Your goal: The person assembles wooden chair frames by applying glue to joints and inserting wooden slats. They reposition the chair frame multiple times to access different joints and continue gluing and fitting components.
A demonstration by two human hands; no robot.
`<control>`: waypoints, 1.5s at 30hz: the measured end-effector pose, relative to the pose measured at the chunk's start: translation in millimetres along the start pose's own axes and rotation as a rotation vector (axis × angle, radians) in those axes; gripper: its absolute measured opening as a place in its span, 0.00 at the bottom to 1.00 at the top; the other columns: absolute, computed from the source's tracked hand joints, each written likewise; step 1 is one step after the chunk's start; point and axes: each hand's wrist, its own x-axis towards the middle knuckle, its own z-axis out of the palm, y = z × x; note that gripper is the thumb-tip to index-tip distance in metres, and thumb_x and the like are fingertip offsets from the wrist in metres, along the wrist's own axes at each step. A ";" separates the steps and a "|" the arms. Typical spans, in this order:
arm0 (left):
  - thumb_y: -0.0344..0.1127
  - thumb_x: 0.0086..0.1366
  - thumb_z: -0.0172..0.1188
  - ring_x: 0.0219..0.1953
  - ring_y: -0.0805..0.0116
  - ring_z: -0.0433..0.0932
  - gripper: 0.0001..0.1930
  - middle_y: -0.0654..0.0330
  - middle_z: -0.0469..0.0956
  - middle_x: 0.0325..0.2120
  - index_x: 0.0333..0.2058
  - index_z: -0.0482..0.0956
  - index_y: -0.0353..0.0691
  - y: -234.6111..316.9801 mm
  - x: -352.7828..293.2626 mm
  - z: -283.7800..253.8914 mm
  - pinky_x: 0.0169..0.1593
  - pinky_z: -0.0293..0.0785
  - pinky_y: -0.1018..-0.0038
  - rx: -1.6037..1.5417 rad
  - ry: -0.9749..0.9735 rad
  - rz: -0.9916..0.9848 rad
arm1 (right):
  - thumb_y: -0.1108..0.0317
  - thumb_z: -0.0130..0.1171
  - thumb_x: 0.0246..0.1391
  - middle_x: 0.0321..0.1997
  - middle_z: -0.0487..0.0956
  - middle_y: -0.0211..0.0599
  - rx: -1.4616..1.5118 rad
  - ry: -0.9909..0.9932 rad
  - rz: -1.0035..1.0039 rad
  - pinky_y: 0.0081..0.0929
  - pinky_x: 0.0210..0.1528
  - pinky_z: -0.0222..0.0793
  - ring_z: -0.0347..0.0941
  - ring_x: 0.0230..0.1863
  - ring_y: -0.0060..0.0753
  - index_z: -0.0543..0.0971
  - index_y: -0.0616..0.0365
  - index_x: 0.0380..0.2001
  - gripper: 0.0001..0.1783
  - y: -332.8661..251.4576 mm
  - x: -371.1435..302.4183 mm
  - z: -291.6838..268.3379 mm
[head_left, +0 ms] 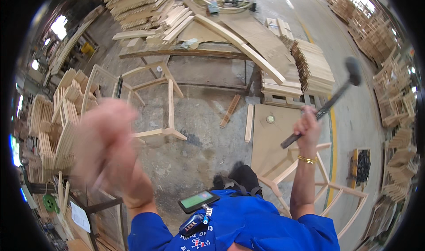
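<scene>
My right hand is wrapped round the dark handle of a mallet. Its black head points up and away to the right, held off the floor. My left hand is raised on the left and smeared by motion, so its fingers cannot be made out. Behind and beside it stands a pale wooden chair frame, partly hidden by this hand. Another wooden chair frame lies at the lower right, behind my right forearm.
A workbench carries stacked wooden parts, long strips and a coiled hose. Cut boards lie on a pallet at the right. A cardboard sheet and loose wood strips lie on the floor. Stacked parts stand at left.
</scene>
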 end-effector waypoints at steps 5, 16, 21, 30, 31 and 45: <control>0.29 0.55 0.53 0.22 0.71 0.67 0.06 0.62 0.70 0.20 0.29 0.75 0.33 -42.1 92.9 -29.3 0.27 0.65 0.75 0.228 -0.132 0.314 | 0.70 0.52 0.52 0.10 0.60 0.20 -0.362 -0.303 0.324 0.17 0.07 0.52 0.54 0.07 0.13 0.72 0.62 0.31 0.06 81.6 91.5 28.3; 0.37 0.57 0.47 0.22 0.69 0.63 0.11 0.60 0.65 0.18 0.24 0.69 0.34 -155.3 118.6 37.3 0.27 0.62 0.71 0.371 -0.243 0.032 | 0.73 0.53 0.48 0.10 0.65 0.28 -0.348 -0.721 0.680 0.25 0.09 0.54 0.59 0.08 0.22 0.68 0.56 0.14 0.11 225.6 313.8 222.2; 0.40 0.58 0.44 0.21 0.67 0.61 0.14 0.59 0.63 0.17 0.21 0.66 0.34 -246.8 134.4 124.1 0.27 0.60 0.69 0.054 -0.317 0.090 | 0.65 0.56 0.49 0.14 0.70 0.32 -0.646 -0.685 0.623 0.22 0.14 0.61 0.65 0.12 0.23 0.69 0.61 0.16 0.14 280.6 344.5 213.6; 0.33 0.51 0.54 0.24 0.63 0.69 0.08 0.55 0.71 0.21 0.25 0.75 0.33 -192.6 6.9 338.5 0.29 0.65 0.72 -0.807 -0.671 -0.274 | 0.63 0.56 0.45 0.17 0.73 0.32 -0.600 0.141 0.733 0.21 0.15 0.63 0.69 0.15 0.23 0.75 0.59 0.22 0.10 298.2 139.9 -79.4; 0.34 0.48 0.61 0.24 0.63 0.70 0.09 0.58 0.73 0.22 0.28 0.77 0.37 -167.8 -17.3 345.2 0.29 0.66 0.72 -0.660 -0.947 -0.184 | 0.64 0.55 0.47 0.19 0.74 0.31 -0.532 0.261 0.876 0.20 0.15 0.64 0.69 0.16 0.21 0.75 0.60 0.27 0.10 288.4 114.9 -97.2; 0.43 0.52 0.59 0.38 0.51 0.74 0.21 0.47 0.75 0.33 0.40 0.73 0.33 10.1 -595.7 655.7 0.40 0.70 0.63 -0.303 -2.037 -0.418 | 0.67 0.56 0.50 0.15 0.69 0.27 0.283 1.023 0.726 0.14 0.09 0.50 0.61 0.11 0.17 0.72 0.59 0.23 0.08 450.0 67.5 -368.5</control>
